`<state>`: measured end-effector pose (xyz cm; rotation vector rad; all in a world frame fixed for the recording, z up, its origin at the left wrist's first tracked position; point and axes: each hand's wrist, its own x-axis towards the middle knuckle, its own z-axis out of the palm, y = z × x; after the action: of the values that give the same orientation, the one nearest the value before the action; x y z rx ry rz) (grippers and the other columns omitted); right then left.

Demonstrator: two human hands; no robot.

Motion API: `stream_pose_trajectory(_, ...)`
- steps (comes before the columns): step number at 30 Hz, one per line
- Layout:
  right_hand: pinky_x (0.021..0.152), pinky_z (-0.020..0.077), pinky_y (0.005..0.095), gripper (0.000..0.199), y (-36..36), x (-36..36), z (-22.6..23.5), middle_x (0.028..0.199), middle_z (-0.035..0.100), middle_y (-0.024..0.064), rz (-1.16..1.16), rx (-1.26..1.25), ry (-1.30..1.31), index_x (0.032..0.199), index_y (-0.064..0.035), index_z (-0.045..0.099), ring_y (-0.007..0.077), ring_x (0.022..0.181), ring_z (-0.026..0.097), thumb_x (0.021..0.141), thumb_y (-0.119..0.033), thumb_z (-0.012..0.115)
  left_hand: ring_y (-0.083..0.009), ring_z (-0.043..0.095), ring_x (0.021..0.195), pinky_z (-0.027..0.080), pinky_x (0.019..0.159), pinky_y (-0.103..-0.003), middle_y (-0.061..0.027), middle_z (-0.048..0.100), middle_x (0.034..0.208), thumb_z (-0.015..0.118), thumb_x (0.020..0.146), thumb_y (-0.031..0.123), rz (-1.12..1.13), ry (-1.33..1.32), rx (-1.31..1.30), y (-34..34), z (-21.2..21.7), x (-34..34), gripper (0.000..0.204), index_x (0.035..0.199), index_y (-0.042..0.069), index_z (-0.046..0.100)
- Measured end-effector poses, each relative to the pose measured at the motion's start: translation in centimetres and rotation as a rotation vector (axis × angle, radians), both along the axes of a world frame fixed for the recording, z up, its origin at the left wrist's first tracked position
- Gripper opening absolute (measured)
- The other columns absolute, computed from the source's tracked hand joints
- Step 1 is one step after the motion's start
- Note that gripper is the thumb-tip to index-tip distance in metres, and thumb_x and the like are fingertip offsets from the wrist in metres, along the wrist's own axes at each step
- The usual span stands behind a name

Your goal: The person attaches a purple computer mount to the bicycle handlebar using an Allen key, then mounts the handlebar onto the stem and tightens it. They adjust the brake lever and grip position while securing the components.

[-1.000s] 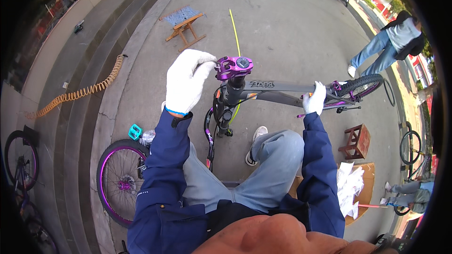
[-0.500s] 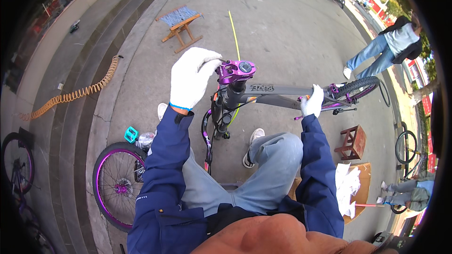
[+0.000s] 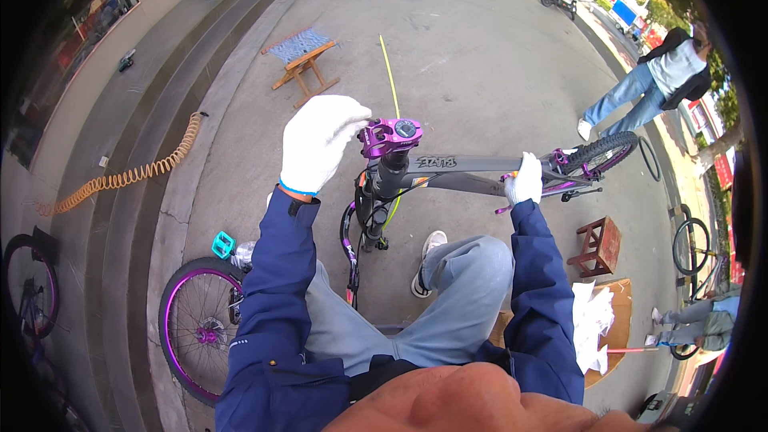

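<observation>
Knees: bent, in grey trousers (image 3: pixel 448 304), nearest the camera, either side of the bike's front end.
Loose wheel: purple-rimmed wheel (image 3: pixel 200 328) lying flat on the pavement (image 3: pixel 480 56) at lower left, a teal pedal (image 3: pixel 223 245) just beside its upper edge.
Cardboard: flat brown cardboard (image 3: pixel 616 328) at lower right, carrying crumpled white rags (image 3: pixel 590 322).
Stool: small dark wooden stool (image 3: pixel 598 246) standing just beyond the cardboard.
Bike frame: grey bike frame (image 3: pixel 456 176) standing between the knees, long axis running left to right across the view (head tube at the left end, rear wheel (image 3: pixel 604 152) at the right end, pointing toward upper right).
Stem: purple stem (image 3: pixel 390 136) on top of the head tube, clamp face turned upward.
Left hand: white-gloved left hand (image 3: pixel 320 144), fingers curled, fingertips pinched against the left side of the stem; closed on it.
Right hand: white-gloved right hand (image 3: pixel 526 184) wrapped around the frame tube near the rear end, gripping it shut.
Hose: orange coiled hose (image 3: pixel 128 176) stretched along the steps at left.
Folding stool: wooden folding stool (image 3: pixel 302 60) with a blue woven seat, well beyond the bike.
Passer-by: a person (image 3: pixel 652 88) in jeans walking at upper right, well apart.
</observation>
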<state>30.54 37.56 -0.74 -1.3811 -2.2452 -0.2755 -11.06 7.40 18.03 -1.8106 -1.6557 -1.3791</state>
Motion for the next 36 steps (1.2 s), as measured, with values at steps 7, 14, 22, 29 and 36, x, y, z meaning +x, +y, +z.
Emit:
stream_pose_trajectory(7, 0.117, 0.0526, 0.0429, 0.068, -9.0, -7.3, 14.4, 0.154, 0.065, 0.0208, 0.641, -0.469, 0.282, 0.153, -0.0057, 0.062, 0.0415, 0.137, 0.066, 0.095, -0.032, 0.084, -0.0280, 0.078, 0.104, 0.062, 0.092, -0.038, -0.0064, 0.081, 0.111, 0.083, 0.089, 0.011, -0.086, 0.140, -0.025, 0.8, 0.7, -1.8, 0.024, 0.113, 0.013, 0.085)
stream_pose_trajectory(14, 0.109, 0.0569, 0.0400, 0.056, -18.3, -20.6, 20.2, 0.142, 0.070, 0.0183, 1.004, -0.360, 0.592, 0.147, -0.0069, 0.066, 0.0324, 0.129, 0.071, 0.096, -0.025, 0.083, -0.0203, 0.076, 0.099, 0.060, 0.086, -0.032, -0.0058, 0.077, 0.107, 0.081, 0.095, 0.008, -0.248, -0.071, -0.198, 1.1, 1.3, -2.7, 0.016, 0.111, 0.009, 0.082)
stream_pose_trajectory(22, 0.087, 0.0621, 0.0390, 0.056, -19.5, -22.6, 18.9, 0.110, 0.073, 0.0124, 0.850, -0.223, 0.612, 0.124, -0.0080, 0.074, 0.0296, 0.097, 0.077, 0.084, -0.041, 0.095, -0.0118, 0.067, 0.094, 0.054, 0.084, -0.029, -0.0032, 0.072, 0.107, 0.069, 0.106, 0.003, -0.256, -0.644, -0.220, 1.0, -1.7, 0.0, 0.016, 0.120, 0.002, 0.076)
stream_pose_trajectory(29, 0.093, 0.0613, 0.0405, 0.054, -18.7, -22.0, 18.6, 0.117, 0.071, 0.0129, 0.929, -0.272, 0.603, 0.128, -0.0086, 0.072, 0.0327, 0.105, 0.076, 0.087, -0.035, 0.094, -0.0273, 0.076, 0.088, 0.058, 0.081, -0.037, -0.0154, 0.077, 0.100, 0.072, 0.106, 0.013, 0.275, -0.307, -0.293, -4.6, 0.1, 6.4, 0.014, 0.110, 0.001, 0.078)
stream_pose_trajectory(36, 0.106, 0.0575, 0.0365, 0.053, -18.2, -21.2, 17.1, 0.128, 0.073, 0.0114, 1.002, -0.547, 0.828, 0.136, -0.0066, 0.066, 0.0227, 0.118, 0.073, 0.090, -0.016, 0.090, -0.0188, 0.073, 0.087, 0.057, 0.079, -0.032, -0.0107, 0.073, 0.099, 0.075, 0.104, 0.010, -0.066, -0.323, -0.210, -1.7, 4.8, 5.7, 0.015, 0.114, 0.000, 0.080)
